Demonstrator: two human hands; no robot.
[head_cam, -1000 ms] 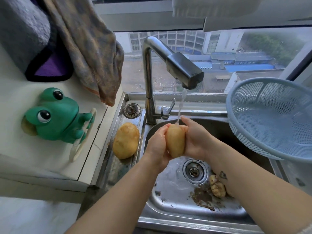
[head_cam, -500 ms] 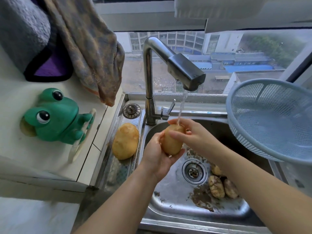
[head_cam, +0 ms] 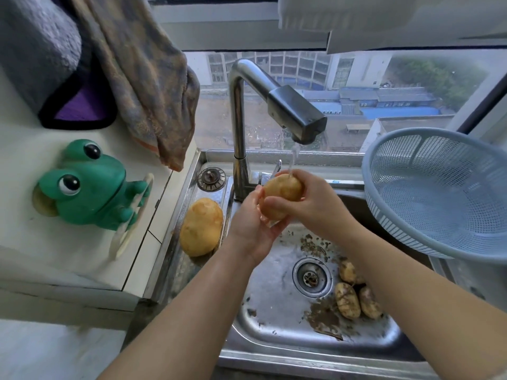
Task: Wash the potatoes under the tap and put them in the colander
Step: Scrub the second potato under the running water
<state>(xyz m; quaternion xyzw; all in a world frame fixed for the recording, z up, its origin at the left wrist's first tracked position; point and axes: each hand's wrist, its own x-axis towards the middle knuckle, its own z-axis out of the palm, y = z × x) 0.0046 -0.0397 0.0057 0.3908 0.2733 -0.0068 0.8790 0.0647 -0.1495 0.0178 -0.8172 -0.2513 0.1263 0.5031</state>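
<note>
A yellow potato (head_cam: 282,192) is held under the running tap (head_cam: 297,116), above the steel sink (head_cam: 277,333). My left hand (head_cam: 253,229) cups it from below and my right hand (head_cam: 310,204) grips it from the right, thumb across its front. Water falls onto the potato's top. A second, large potato (head_cam: 201,227) lies on the sink's left ledge. Three small dirty potatoes (head_cam: 354,294) lie in the basin right of the drain, partly behind my right forearm. The pale blue colander (head_cam: 439,193) stands tilted at the sink's right edge and holds nothing.
A green frog-shaped holder (head_cam: 87,185) sits on the white counter at left. A brown towel (head_cam: 142,78) hangs over the counter's back. Dirt flecks lie around the drain (head_cam: 311,277). A sink plug (head_cam: 211,179) rests left of the tap base.
The potato has turned from upright to tilted and risen closer to the spout. My right hand has shifted over its front. More small potatoes show in the basin.
</note>
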